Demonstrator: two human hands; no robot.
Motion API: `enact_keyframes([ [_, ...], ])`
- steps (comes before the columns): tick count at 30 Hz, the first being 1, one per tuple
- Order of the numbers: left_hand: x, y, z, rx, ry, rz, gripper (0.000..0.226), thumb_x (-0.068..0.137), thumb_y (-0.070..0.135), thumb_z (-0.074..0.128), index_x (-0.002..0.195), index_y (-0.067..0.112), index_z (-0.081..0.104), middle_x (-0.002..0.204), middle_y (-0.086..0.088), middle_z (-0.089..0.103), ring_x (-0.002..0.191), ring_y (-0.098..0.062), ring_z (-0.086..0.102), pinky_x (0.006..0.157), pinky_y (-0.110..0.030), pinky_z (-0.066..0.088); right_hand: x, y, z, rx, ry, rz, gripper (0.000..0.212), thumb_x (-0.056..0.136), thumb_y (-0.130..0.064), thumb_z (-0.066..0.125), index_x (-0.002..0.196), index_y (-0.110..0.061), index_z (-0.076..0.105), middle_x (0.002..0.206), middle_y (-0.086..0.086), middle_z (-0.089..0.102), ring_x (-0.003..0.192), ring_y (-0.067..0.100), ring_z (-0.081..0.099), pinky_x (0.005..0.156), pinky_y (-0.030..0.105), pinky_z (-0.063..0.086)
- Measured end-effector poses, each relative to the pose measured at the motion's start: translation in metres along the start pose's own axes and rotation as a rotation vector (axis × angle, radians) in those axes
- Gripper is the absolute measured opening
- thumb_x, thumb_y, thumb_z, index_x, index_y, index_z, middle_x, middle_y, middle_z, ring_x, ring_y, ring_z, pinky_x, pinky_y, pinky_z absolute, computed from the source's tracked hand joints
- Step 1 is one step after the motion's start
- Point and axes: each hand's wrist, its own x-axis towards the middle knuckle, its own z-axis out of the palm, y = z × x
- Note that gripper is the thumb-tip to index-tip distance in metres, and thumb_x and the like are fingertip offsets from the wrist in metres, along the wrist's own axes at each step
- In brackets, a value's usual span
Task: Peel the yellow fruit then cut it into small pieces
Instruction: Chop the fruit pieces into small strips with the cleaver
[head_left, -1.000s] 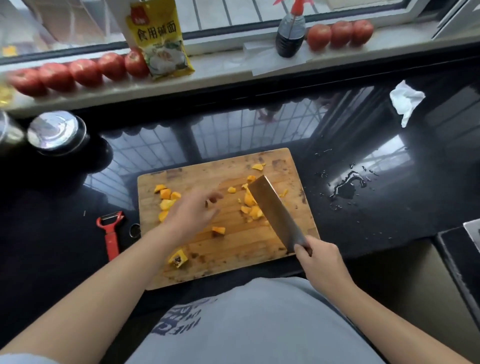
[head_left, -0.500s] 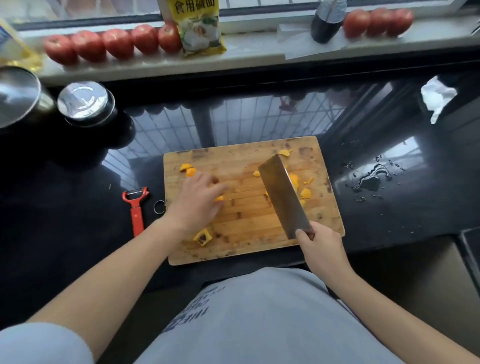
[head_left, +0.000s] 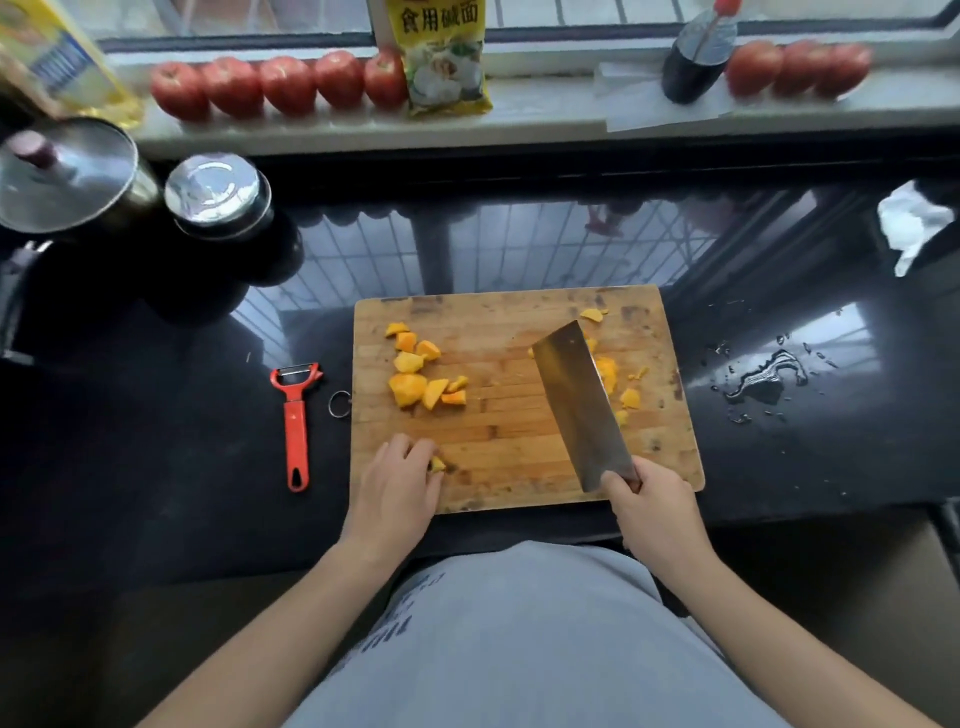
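Wooden board (head_left: 519, 457); left hand (head_left: 395, 493) pinching one fruit piece (head_left: 437, 464), right hand (head_left: 654, 512) gripping one cleaver (head_left: 579, 405).

Bare forearms, grey printed shirt (head_left: 519, 639)

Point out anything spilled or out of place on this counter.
A puddle of water with scattered droplets sits on the black counter right of the cutting board. A crumpled white tissue lies at the far right edge. Nothing else stands out.
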Motion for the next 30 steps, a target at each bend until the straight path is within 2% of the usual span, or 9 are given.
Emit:
enact_keyframes([
  [3,0.018,0.043,0.011,-0.11,0.018,0.041,0.036,0.097,0.026,0.069,0.131,0.017,0.064,0.116,0.001,0.059,0.107,-0.018,0.056,0.086,-0.029,0.047,0.004,0.011,-0.021,0.068,0.036,0.047,0.029,0.094,-0.026,0.053,0.069,-0.01,0.05,0.052,-0.007,0.05,0.051,0.014,0.044,0.049,0.029,0.039],
  [9,0.081,0.162,0.045,-0.112,0.004,0.177,0.039,0.098,0.028,0.068,0.134,0.02,0.057,0.121,-0.001,0.058,0.113,-0.021,0.054,0.095,-0.037,0.051,0.028,0.046,-0.075,0.177,0.133,0.132,0.027,0.096,-0.026,0.049,0.077,-0.007,0.054,0.054,0.003,0.053,0.043,0.015,0.05,0.04,0.023,0.045],
  [12,0.082,0.162,0.049,-0.027,-0.034,0.2,0.057,0.095,0.046,0.069,0.144,0.025,0.049,0.131,0.0,0.051,0.12,-0.02,0.047,0.101,-0.037,0.046,0.048,0.059,-0.097,0.145,0.082,0.141,0.028,0.098,-0.026,0.048,0.08,-0.006,0.056,0.053,0.002,0.056,0.042,0.014,0.051,0.04,0.022,0.045],
  [14,0.083,0.147,0.047,-0.07,0.008,0.15,0.059,0.097,0.057,0.058,0.148,0.028,0.046,0.14,0.002,0.047,0.13,-0.017,0.042,0.108,-0.038,0.042,0.068,0.064,-0.113,0.084,0.023,0.108,0.029,0.098,-0.027,0.047,0.078,-0.008,0.055,0.056,0.002,0.06,0.044,0.014,0.053,0.045,0.029,0.048],
  [17,0.093,0.131,0.038,-0.271,0.063,-0.103,0.062,0.103,0.057,0.045,0.156,0.024,0.039,0.158,0.002,0.039,0.147,-0.016,0.033,0.122,-0.041,0.032,0.11,0.06,-0.139,-0.211,0.003,-0.04,0.031,0.1,-0.035,0.045,0.074,-0.019,0.051,0.062,-0.001,0.062,0.059,0.02,0.059,0.059,0.038,0.049],
  [20,0.102,0.136,0.038,-0.348,0.135,-0.251,0.059,0.107,0.045,0.046,0.158,0.017,0.037,0.162,-0.004,0.039,0.15,-0.02,0.032,0.124,-0.041,0.028,0.156,0.036,-0.152,-0.568,0.154,-0.376,0.032,0.103,-0.038,0.045,0.075,-0.025,0.037,0.068,-0.008,0.047,0.059,0.028,0.047,0.054,0.039,0.035],
  [23,0.088,0.146,0.042,-0.463,0.272,-0.324,0.049,0.108,0.034,0.05,0.153,0.016,0.045,0.157,-0.003,0.045,0.147,-0.018,0.035,0.118,-0.032,0.027,0.188,0.011,-0.147,-0.755,0.25,-0.67,0.021,0.102,-0.026,0.054,0.083,-0.02,0.046,0.075,-0.003,0.045,0.054,0.035,0.05,0.051,0.034,0.027],
  [27,0.05,0.142,0.046,-0.567,0.375,-0.433,0.039,0.108,0.03,0.051,0.146,0.021,0.053,0.146,0.007,0.05,0.136,-0.008,0.043,0.11,-0.029,0.032,0.201,-0.007,-0.139,-0.924,0.121,-0.761,0.005,0.096,-0.016,0.059,0.097,-0.015,0.054,0.08,0.0,0.042,0.063,0.032,0.055,0.05,0.035,0.03],
  [30,0.024,0.13,0.045,-0.592,0.376,-0.462,0.037,0.109,0.029,0.047,0.145,0.025,0.053,0.141,0.014,0.049,0.129,-0.001,0.044,0.108,-0.028,0.035,0.193,-0.005,-0.139,-0.947,-0.036,-0.908,0.011,0.096,-0.019,0.06,0.107,-0.018,0.058,0.089,0.0,0.053,0.067,0.028,0.058,0.05,0.033,0.031],
])
